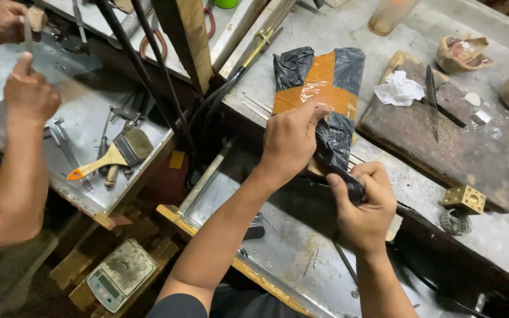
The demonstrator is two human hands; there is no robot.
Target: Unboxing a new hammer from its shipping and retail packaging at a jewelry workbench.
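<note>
Both hands are gripping the black plastic bundle with orange tape: left hand pinching mid-wrap, right hand fisting its near end, long axis running near-to-far.

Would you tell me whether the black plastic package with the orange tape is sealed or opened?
Cannot tell for sure. The black package is crossed by orange tape, while the left hand presses it and the right hand grips its twisted near end.

Black bundle contents hidden; co-worker's body cut off.
</note>
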